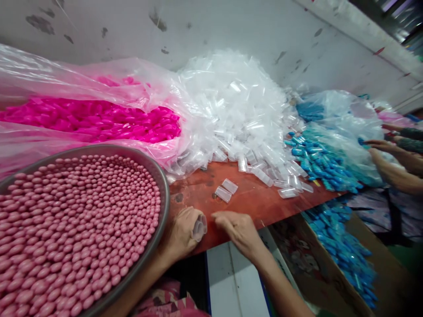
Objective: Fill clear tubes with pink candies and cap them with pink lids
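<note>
My left hand (182, 232) rests at the front edge of the red table (251, 202), closed around a small clear plastic cap (199, 227). My right hand (238, 229) lies just to its right with its fingers curled together and pointing towards the left hand; I cannot make out anything in it. Beside my left hand sits a round metal tray (161, 185) full of pink oval beads (76, 229). Two loose clear caps (226, 190) lie on the table just beyond my hands.
A big heap of clear caps (238, 110) fills the table's middle. A plastic bag of magenta pieces (95, 119) lies at the left, blue pieces (317, 163) at the right. A cardboard box of blue pieces (343, 251) stands below. Another person's hands (390, 154) reach in from the right.
</note>
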{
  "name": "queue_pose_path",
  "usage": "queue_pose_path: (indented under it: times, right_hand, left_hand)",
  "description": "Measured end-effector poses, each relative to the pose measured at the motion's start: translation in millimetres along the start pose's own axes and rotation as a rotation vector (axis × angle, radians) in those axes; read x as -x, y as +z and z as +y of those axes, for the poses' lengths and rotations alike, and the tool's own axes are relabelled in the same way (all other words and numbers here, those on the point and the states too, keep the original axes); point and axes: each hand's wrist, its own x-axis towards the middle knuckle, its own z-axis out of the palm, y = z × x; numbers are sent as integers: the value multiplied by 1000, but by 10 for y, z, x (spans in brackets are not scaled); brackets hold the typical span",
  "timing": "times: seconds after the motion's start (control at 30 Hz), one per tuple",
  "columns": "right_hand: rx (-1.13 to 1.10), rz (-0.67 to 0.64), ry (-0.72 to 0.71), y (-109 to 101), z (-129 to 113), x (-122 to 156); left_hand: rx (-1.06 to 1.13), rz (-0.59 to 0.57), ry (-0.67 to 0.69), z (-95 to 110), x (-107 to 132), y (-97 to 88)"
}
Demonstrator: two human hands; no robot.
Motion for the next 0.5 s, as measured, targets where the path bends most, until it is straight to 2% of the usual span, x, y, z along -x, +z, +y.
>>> queue_pose_path:
  times: [0.07, 0.1, 0.17, 0.23, 0.3, 0.37, 0.5]
  right_hand:
    - [276, 225, 55, -42, 147, -117]
    - [402, 289, 73, -40, 228, -175]
    - [552, 307, 68, -2, 371, -261]
    - [543, 279, 34, 55, 446, -287]
    - [378, 255, 40, 97, 433, -256]
    - [88, 190, 121, 111, 345, -190]
    - [-490, -89, 309, 89, 116, -59]
  left_hand:
    - [12, 75, -8, 6, -8, 17]
    - [14, 102, 5, 7, -10, 27]
    - [0, 133, 54, 10, -17, 40]
    - [-49, 136, 131, 19, -35, 35]
    - [-138, 129, 226, 33, -70, 15]
    - [-252, 113, 315, 43, -117, -5]
    - [-307, 79, 431, 29, -172, -10]
